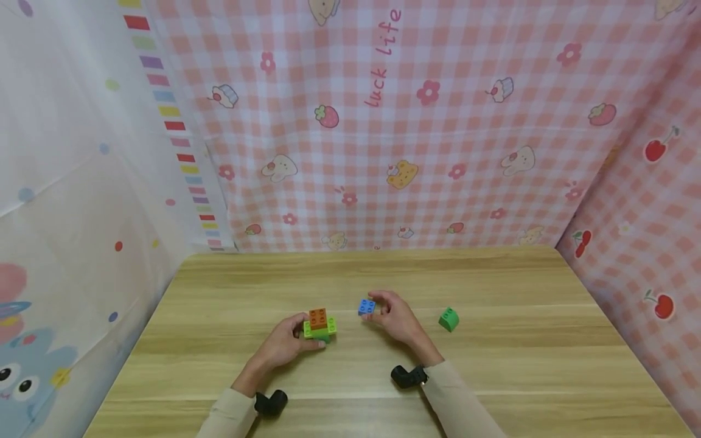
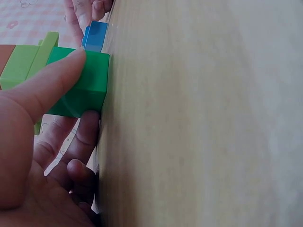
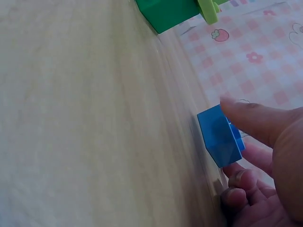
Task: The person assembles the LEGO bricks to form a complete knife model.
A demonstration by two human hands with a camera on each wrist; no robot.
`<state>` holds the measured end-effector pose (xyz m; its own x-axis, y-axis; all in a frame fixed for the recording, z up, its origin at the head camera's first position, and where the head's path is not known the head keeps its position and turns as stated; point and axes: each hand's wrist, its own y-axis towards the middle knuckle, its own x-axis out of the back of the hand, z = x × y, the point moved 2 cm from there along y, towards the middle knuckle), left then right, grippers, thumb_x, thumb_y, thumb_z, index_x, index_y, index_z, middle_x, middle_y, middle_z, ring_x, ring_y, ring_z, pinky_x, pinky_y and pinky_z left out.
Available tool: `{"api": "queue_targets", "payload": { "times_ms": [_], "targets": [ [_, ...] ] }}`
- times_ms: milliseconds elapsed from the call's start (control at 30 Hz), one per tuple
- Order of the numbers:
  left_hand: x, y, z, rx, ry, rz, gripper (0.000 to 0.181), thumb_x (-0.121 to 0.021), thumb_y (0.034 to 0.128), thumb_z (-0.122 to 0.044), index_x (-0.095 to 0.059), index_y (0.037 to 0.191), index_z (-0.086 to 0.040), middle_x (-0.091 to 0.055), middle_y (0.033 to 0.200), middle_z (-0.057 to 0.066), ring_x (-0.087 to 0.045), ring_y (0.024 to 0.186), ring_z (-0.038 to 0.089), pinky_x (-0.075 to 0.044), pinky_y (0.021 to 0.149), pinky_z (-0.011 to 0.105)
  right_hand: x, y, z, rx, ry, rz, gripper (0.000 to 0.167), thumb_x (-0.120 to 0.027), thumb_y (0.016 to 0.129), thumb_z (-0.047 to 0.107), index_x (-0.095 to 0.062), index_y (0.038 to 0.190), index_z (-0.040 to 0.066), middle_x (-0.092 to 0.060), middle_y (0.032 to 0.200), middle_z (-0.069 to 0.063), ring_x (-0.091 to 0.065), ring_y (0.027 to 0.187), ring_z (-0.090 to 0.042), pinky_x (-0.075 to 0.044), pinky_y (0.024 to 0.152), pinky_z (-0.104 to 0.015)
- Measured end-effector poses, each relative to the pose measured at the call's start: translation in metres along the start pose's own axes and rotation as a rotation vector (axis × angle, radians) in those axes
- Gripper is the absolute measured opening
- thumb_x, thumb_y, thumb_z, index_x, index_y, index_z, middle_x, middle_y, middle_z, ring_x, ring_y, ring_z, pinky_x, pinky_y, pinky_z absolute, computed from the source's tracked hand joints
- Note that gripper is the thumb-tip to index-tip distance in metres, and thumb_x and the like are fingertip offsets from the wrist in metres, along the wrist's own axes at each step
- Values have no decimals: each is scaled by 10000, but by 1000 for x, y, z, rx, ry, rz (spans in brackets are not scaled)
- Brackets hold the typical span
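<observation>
1. The left hand (image 1: 283, 344) is gripping the toy-brick stack (image 1: 319, 326) on the surface (image 1: 350, 380).
2. The right hand (image 1: 398, 320) is pinching the blue four-stud brick (image 1: 366, 306), which is lying right of the stack, slightly farther.

At the bottom of the head view, the left sleeve (image 1: 226, 417) and right sleeve (image 1: 459, 401) were plain beige; beside them sat a bent, black left camera (image 1: 271, 403) and a similar right camera (image 1: 408, 377).

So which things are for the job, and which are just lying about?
Probably the job:
block stack, held in the left hand
blue block, at the right hand

Just about:
green curved block, untouched, maybe a spare
checked cloth, hanging behind
</observation>
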<state>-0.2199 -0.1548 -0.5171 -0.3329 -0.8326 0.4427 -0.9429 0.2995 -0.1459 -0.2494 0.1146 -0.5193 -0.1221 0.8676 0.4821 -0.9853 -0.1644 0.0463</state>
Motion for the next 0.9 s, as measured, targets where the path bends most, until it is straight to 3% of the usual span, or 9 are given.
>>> {"api": "queue_targets", "payload": {
  "times_ms": [433, 900],
  "targets": [
    [0, -1, -2, -12, -13, 15, 411, -847, 788, -232, -643, 1120, -102, -667, 1056, 12, -564, 925, 167, -458, 854, 338, -2, -3, 1, 31, -36, -27, 381, -766, 851, 63, -672, 1221, 55, -574, 960, -72, -445, 664, -117, -364, 572, -224],
    [1, -2, -1, -4, -10, 13, 394, -847, 787, -233, -639, 1096, -105, -634, 1005, 22, -525, 887, 181, -436, 808, 337, -5, -3, 1, 39, -41, -45, 373, -779, 834, 64, -682, 1194, 49, -560, 904, -50, -450, 664, -120, -375, 578, -232]
  ]
}}
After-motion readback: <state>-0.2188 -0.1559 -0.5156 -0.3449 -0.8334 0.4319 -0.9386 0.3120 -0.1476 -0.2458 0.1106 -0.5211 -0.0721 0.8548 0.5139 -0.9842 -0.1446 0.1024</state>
